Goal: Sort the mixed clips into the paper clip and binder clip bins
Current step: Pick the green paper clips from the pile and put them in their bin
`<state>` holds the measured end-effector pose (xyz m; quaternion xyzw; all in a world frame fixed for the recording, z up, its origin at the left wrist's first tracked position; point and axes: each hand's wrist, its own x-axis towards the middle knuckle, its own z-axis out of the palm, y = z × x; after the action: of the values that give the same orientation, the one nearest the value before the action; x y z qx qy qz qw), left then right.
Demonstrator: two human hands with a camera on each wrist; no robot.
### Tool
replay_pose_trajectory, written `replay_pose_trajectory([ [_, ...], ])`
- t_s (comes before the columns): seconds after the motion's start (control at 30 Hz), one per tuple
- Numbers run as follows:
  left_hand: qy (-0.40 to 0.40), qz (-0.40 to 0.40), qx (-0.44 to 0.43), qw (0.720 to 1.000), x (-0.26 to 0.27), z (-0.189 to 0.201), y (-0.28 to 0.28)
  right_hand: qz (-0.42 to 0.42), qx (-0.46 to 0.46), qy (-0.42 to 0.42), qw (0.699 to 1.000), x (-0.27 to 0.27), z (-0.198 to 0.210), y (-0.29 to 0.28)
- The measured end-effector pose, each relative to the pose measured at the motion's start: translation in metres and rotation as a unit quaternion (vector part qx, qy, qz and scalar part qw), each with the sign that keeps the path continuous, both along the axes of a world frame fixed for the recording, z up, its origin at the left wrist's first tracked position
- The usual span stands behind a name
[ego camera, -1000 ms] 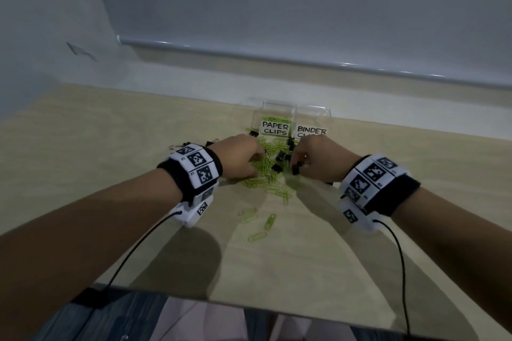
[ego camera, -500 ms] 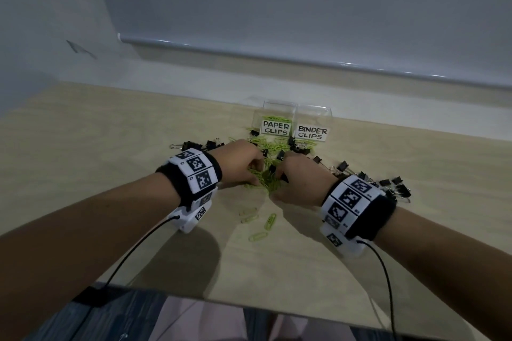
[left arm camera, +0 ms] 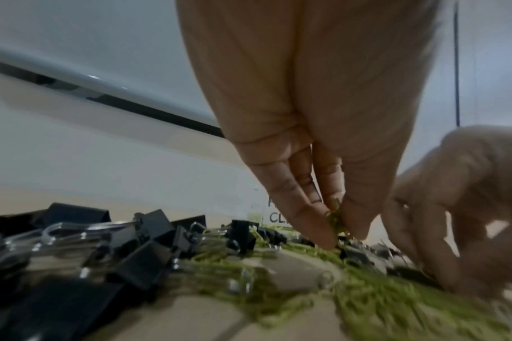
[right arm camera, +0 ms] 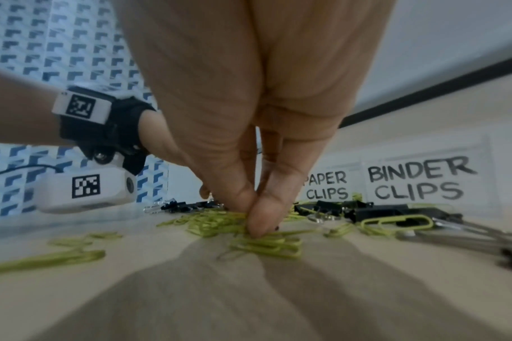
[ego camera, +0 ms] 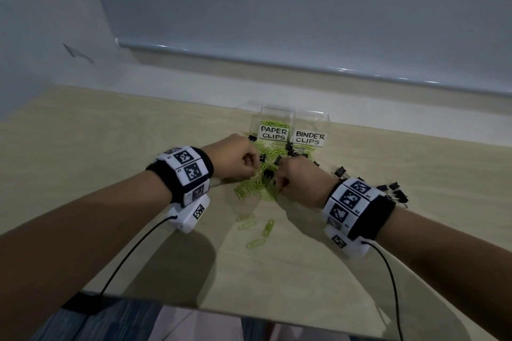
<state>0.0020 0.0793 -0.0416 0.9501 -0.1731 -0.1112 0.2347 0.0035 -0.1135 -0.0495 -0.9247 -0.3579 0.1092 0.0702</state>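
The right hand (ego camera: 300, 184) has drawn back from the bins onto the green paper clips (ego camera: 253, 185).

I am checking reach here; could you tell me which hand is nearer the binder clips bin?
Right. The right hand is just in front of the binder clips bin; the left hand is farther left.

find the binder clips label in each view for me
Head: binder clips label sits centre, just right of the paper clips label, beyond both hands.
Left wrist: not in it; only part of one label shows.
Right wrist: right of centre.
Shared landmark: the paper clips label directly left of it.
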Motion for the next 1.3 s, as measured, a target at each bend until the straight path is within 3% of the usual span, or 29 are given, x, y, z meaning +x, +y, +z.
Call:
replay_pose_trajectory([
  [0.23,-0.079,0.089,-0.093,0.988,0.044,0.03,-0.008,-0.108,0.197,0.042,0.974,0.034,0.036,-0.006],
  [0.4,-0.113,0.162,-0.12,0.973,0.092,0.042,-0.028,-0.199,0.295,-0.025,0.934,0.097,0.056,0.007],
  [0.47,-0.112,0.164,-0.074,0.977,0.106,0.04,-0.037,-0.222,0.285,-0.055,0.931,0.117,0.052,0.015],
  [0.6,-0.101,0.148,0.019,0.984,0.114,0.03,-0.042,-0.19,0.171,-0.088,0.963,0.13,0.032,0.024],
  [0.77,-0.14,0.104,0.014,0.985,0.068,0.029,-0.029,-0.103,0.185,-0.131,0.968,0.093,0.033,0.008],
  [0.9,-0.014,0.02,0.043,0.999,0.019,0.015,-0.032,-0.055,0.084,-0.01,0.995,0.048,0.023,-0.008],
  [0.97,0.007,0.011,0.056,0.998,0.01,0.007,-0.038,-0.051,0.043,0.023,0.998,0.036,0.014,-0.009],
  [1.2,-0.01,0.041,0.058,0.997,0.006,0.0,-0.051,-0.104,0.123,0.056,0.985,0.03,0.014,-0.011],
  [1.3,-0.014,0.065,-0.014,0.998,0.007,0.002,-0.044,-0.138,0.142,0.048,0.979,0.035,0.03,-0.031],
])
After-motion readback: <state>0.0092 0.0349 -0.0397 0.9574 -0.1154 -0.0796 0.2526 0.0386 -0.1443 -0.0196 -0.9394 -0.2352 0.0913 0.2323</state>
